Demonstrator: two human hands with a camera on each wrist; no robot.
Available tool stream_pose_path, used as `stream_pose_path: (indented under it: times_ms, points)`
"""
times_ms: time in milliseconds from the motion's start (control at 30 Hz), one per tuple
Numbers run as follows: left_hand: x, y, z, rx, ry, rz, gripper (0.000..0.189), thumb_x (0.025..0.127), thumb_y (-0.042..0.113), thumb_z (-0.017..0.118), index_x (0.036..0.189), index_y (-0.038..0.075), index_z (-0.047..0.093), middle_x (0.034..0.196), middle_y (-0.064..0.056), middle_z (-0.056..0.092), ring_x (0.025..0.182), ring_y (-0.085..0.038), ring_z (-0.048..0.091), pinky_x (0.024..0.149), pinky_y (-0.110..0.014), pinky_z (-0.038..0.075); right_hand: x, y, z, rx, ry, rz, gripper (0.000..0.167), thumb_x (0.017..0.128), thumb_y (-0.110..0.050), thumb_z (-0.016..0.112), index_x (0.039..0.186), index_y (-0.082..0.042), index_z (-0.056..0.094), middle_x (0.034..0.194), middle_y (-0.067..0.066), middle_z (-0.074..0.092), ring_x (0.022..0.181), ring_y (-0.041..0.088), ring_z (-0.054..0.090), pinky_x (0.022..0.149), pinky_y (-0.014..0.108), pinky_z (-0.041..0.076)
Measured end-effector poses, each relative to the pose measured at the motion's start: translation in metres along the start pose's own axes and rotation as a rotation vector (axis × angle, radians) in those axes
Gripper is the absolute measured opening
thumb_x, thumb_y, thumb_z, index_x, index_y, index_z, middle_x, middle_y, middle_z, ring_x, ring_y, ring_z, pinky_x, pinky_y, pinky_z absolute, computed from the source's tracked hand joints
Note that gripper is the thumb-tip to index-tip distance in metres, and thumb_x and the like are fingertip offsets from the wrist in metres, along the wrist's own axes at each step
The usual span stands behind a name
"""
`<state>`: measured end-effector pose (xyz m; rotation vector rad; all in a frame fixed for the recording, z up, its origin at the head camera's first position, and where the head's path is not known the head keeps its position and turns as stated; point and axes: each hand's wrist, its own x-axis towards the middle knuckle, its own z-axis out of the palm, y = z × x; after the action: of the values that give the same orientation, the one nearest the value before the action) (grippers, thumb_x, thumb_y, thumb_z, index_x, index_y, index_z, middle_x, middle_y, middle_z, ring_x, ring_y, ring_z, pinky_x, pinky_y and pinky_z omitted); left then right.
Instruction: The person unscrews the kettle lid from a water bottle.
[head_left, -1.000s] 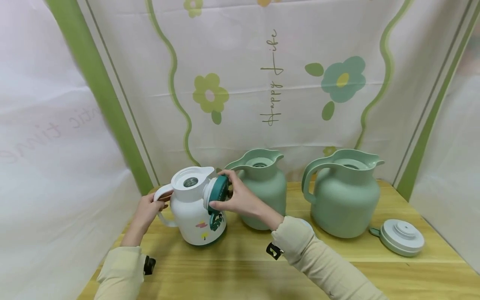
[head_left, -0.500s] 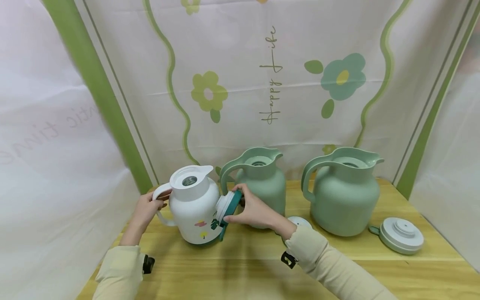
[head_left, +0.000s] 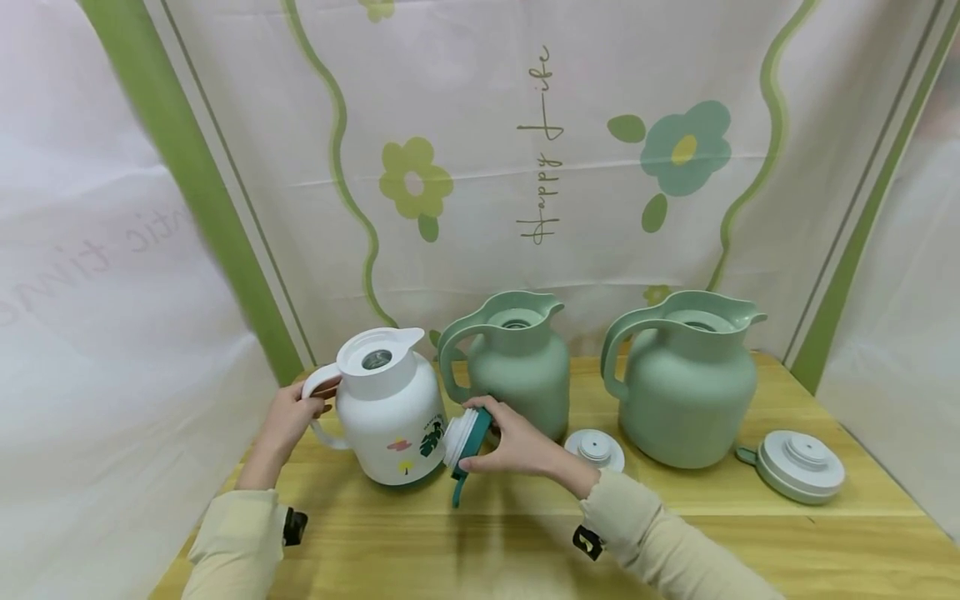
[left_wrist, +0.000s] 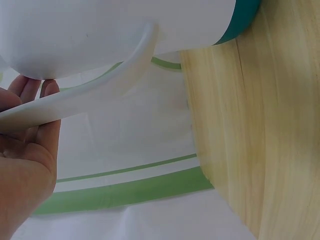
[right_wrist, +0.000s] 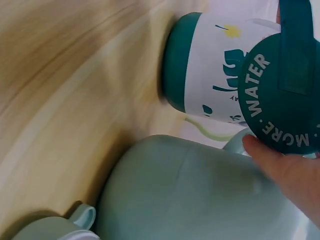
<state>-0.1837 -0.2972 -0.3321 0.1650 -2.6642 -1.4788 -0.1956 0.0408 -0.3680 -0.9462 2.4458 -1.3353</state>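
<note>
A white thermos jug (head_left: 386, 417) with a leaf print stands at the left of the table, its mouth uncovered. My left hand (head_left: 288, 421) holds its handle (left_wrist: 95, 97), fingers curled round it in the left wrist view. Between the white jug and the middle green jug, my right hand (head_left: 517, 442) pinches a dark green lid (head_left: 468, 440) by its edge. The lid is tilted, its white threaded plug towards the white jug and its tab hanging down. In the right wrist view the lid's lettered top (right_wrist: 272, 100) faces the camera.
Two green thermos jugs, one in the middle (head_left: 528, 375) and a larger one (head_left: 686, 400) to the right, stand uncovered. A lid (head_left: 595, 450) lies between them, plug up. Another lid (head_left: 801, 467) lies at far right. A printed curtain (head_left: 465, 275) hangs behind the table (head_left: 375, 550).
My right hand has carried the dark green lid from beside the white jug's neck down and to the right, towards the table. The left hand stays on the handle.
</note>
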Motion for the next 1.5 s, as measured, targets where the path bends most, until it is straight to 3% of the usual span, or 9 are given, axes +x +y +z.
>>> stream_pose_path:
  times_ms: [133,367,500,733,900,1067,1167,1267,1500]
  points:
    - [-0.001,0.0,-0.001,-0.002,0.009,-0.004,0.051,0.087,-0.001,0.042,0.138,-0.001,0.048,0.138,-0.023,0.052,0.126,-0.035,0.053,0.088,-0.025,0.052,-0.003,0.006,0.006,-0.006,0.001,0.004,0.077,0.074,-0.032,0.08,0.136,-0.011,0.04,0.131,0.013,0.049,0.118,0.024,0.05,0.101,0.047,0.042]
    - [-0.003,0.0,-0.001,-0.002,0.004,-0.006,0.052,0.087,-0.001,0.042,0.139,-0.002,0.046,0.139,-0.024,0.05,0.128,-0.038,0.05,0.09,-0.028,0.051,-0.007,0.015,0.014,0.015,0.002,0.024,0.077,0.072,-0.03,0.08,0.13,-0.008,0.034,0.125,0.013,0.052,0.105,0.021,0.056,0.088,0.036,0.048]
    - [-0.003,0.0,-0.001,-0.003,0.008,-0.002,0.051,0.087,-0.001,0.041,0.138,-0.002,0.047,0.139,-0.024,0.05,0.128,-0.037,0.05,0.092,-0.03,0.051,-0.01,0.021,0.018,0.029,0.0,0.031,0.077,0.072,-0.03,0.08,0.129,-0.007,0.033,0.122,0.014,0.052,0.103,0.02,0.056,0.087,0.034,0.048]
    - [-0.003,0.001,-0.001,0.0,0.014,-0.001,0.052,0.087,-0.001,0.042,0.138,-0.001,0.047,0.139,-0.024,0.051,0.128,-0.038,0.05,0.095,-0.035,0.051,-0.018,0.031,0.021,-0.05,-0.03,0.017,0.081,0.074,-0.033,0.078,0.139,-0.007,0.038,0.127,0.014,0.05,0.112,0.023,0.051,0.09,0.039,0.047]
    - [-0.003,0.001,-0.001,-0.003,0.013,0.0,0.052,0.087,-0.001,0.041,0.138,-0.001,0.048,0.139,-0.024,0.05,0.128,-0.038,0.05,0.098,-0.04,0.05,-0.021,0.037,0.027,-0.112,-0.043,0.074,0.075,0.071,-0.037,0.08,0.13,-0.013,0.043,0.122,0.015,0.047,0.105,0.021,0.051,0.084,0.038,0.049]
    - [-0.001,0.001,0.0,-0.006,0.014,0.004,0.052,0.087,-0.001,0.041,0.138,-0.001,0.048,0.138,-0.023,0.051,0.128,-0.037,0.05,0.096,-0.036,0.051,-0.026,0.039,0.036,-0.114,-0.023,0.102,0.072,0.068,-0.035,0.082,0.125,-0.014,0.044,0.135,0.03,0.031,0.114,0.037,0.051,0.088,0.049,0.049]
    - [-0.001,0.001,0.0,-0.006,0.014,0.009,0.052,0.087,-0.001,0.042,0.138,-0.001,0.048,0.138,-0.024,0.051,0.127,-0.037,0.051,0.094,-0.034,0.051,-0.028,0.039,0.041,-0.084,-0.037,0.088,0.071,0.067,-0.033,0.082,0.123,-0.013,0.044,0.144,0.035,0.019,0.126,0.048,0.041,0.094,0.056,0.045]
    - [-0.001,0.001,0.0,-0.003,0.013,0.013,0.052,0.087,-0.001,0.041,0.138,-0.002,0.048,0.138,-0.024,0.051,0.127,-0.038,0.051,0.093,-0.031,0.051,-0.028,0.041,0.044,-0.078,-0.046,0.077,0.07,0.067,-0.032,0.083,0.123,-0.013,0.045,0.146,0.034,0.017,0.131,0.049,0.036,0.097,0.057,0.043]
    - [-0.003,-0.001,0.001,-0.009,0.017,0.013,0.052,0.086,-0.001,0.042,0.137,-0.002,0.049,0.137,-0.024,0.052,0.127,-0.039,0.051,0.089,-0.026,0.051,-0.027,0.049,0.045,-0.082,-0.082,0.083,0.07,0.068,-0.033,0.083,0.124,-0.014,0.044,0.144,0.032,0.021,0.128,0.045,0.039,0.097,0.055,0.043]
